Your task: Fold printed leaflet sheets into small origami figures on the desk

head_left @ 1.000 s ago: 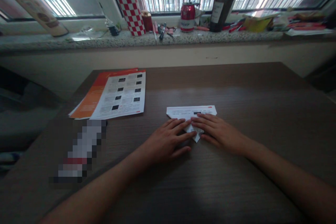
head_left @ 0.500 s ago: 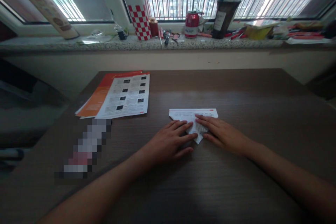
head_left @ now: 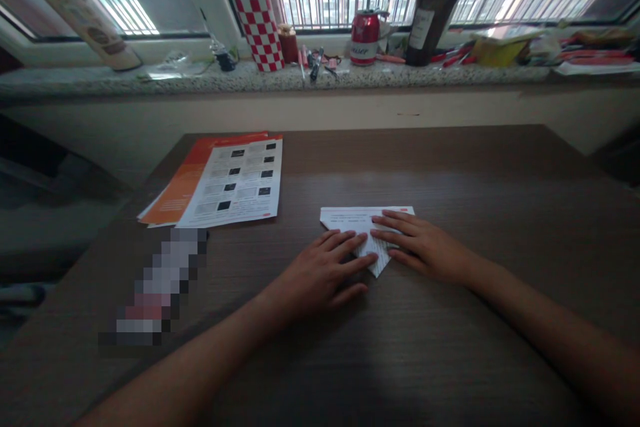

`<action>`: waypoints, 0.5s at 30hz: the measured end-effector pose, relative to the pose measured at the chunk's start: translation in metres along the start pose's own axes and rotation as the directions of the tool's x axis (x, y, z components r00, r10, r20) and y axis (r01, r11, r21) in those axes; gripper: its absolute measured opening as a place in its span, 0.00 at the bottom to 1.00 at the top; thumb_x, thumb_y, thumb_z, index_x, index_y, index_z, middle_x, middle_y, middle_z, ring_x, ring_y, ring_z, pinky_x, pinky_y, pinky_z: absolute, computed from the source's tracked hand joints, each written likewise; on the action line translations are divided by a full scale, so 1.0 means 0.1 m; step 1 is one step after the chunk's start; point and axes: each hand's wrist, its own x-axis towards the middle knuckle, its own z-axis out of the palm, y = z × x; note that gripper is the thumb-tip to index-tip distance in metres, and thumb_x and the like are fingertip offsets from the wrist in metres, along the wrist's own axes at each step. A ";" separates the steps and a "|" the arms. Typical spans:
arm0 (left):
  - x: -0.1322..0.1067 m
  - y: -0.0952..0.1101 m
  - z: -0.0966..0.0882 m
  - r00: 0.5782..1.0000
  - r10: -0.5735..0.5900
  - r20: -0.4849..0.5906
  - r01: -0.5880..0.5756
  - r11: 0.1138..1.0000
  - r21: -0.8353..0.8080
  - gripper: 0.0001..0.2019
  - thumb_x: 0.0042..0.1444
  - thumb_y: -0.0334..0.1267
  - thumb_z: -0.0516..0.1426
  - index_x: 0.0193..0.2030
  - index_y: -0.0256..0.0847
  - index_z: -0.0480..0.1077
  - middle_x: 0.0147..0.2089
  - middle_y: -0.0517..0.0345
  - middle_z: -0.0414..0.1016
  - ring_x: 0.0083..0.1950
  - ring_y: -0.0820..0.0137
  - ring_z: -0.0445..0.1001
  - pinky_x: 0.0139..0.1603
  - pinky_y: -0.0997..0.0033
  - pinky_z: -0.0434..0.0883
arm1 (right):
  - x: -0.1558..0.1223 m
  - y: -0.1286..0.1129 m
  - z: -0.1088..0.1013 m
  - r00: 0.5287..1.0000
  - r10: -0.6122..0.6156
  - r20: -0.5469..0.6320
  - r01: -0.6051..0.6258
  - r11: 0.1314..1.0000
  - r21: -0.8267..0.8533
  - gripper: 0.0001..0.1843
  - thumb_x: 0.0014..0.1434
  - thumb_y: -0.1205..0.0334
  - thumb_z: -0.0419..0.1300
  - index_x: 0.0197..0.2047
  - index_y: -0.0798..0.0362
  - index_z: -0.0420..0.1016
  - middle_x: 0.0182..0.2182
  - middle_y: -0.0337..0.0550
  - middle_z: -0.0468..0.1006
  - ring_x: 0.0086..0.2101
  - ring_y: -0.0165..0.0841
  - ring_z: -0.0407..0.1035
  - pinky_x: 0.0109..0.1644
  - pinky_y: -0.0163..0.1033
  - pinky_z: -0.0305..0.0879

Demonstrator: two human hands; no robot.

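A folded white printed paper (head_left: 350,219), shaped like a downward-pointing triangle, lies on the dark wooden table (head_left: 450,173). My left hand (head_left: 320,270) lies flat with its fingers stretched onto the paper's left half. Fingers spread, my right hand (head_left: 423,247) presses flat on the right half. The two sets of fingertips are slightly apart over the middle fold. Neither hand holds anything.
A stack of printed sheets with an orange one (head_left: 225,180) lies at the table's back left. A blurred-out object (head_left: 155,290) lies in front of it. The stone windowsill (head_left: 150,83) behind carries a red can (head_left: 364,37), a checkered bottle (head_left: 260,30), a dark cup (head_left: 429,20) and pens.
My right hand has slid a little to the right along the paper, opening a gap between the two hands' fingertips. The left hand has stayed in place.
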 end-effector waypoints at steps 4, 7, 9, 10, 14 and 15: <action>0.00 0.01 -0.01 1.000 -0.001 0.005 0.001 1.000 0.017 0.26 0.75 0.55 0.52 0.75 0.52 0.62 0.79 0.51 0.58 0.78 0.52 0.57 0.77 0.46 0.57 | 0.00 0.00 0.00 1.000 -0.010 0.024 0.011 0.999 -0.042 0.29 0.75 0.57 0.56 0.76 0.38 0.60 0.74 0.42 0.64 0.72 0.45 0.57 0.74 0.64 0.59; 0.00 0.02 -0.02 1.000 -0.003 0.017 0.003 1.000 0.024 0.26 0.75 0.55 0.52 0.76 0.52 0.62 0.79 0.51 0.58 0.78 0.53 0.57 0.77 0.46 0.56 | -0.01 0.02 0.02 0.999 -0.016 0.039 0.019 0.997 -0.074 0.28 0.76 0.57 0.55 0.77 0.41 0.59 0.74 0.42 0.64 0.73 0.46 0.55 0.74 0.65 0.58; -0.01 0.01 -0.02 1.000 0.000 0.016 0.000 1.000 0.021 0.26 0.75 0.55 0.52 0.76 0.52 0.61 0.79 0.51 0.57 0.79 0.53 0.56 0.77 0.46 0.56 | -0.02 0.02 0.02 0.999 -0.012 0.040 0.015 0.997 -0.074 0.28 0.77 0.57 0.54 0.77 0.41 0.59 0.73 0.42 0.65 0.73 0.46 0.54 0.74 0.65 0.58; -0.01 0.01 -0.02 1.000 0.001 0.016 -0.001 1.000 0.019 0.26 0.76 0.54 0.52 0.76 0.53 0.61 0.79 0.52 0.57 0.79 0.53 0.56 0.77 0.46 0.56 | -0.02 0.02 0.02 0.999 -0.011 0.037 0.013 0.997 -0.070 0.28 0.77 0.57 0.54 0.77 0.40 0.59 0.73 0.41 0.65 0.73 0.45 0.54 0.74 0.64 0.58; -0.01 0.01 -0.03 1.000 0.004 0.031 -0.005 1.000 0.021 0.27 0.76 0.53 0.52 0.77 0.52 0.60 0.80 0.51 0.56 0.79 0.54 0.55 0.78 0.47 0.54 | -0.01 0.02 0.02 0.999 -0.009 0.038 0.012 0.998 -0.061 0.29 0.76 0.57 0.55 0.77 0.39 0.58 0.73 0.41 0.65 0.74 0.45 0.54 0.74 0.64 0.58; -0.01 0.01 -0.04 0.999 0.004 0.040 -0.005 1.000 0.021 0.27 0.76 0.53 0.52 0.77 0.51 0.60 0.80 0.50 0.56 0.80 0.54 0.54 0.78 0.47 0.54 | -0.01 0.03 0.03 0.999 -0.010 0.043 0.012 0.998 -0.063 0.30 0.76 0.56 0.56 0.77 0.39 0.58 0.73 0.41 0.65 0.74 0.45 0.53 0.74 0.65 0.57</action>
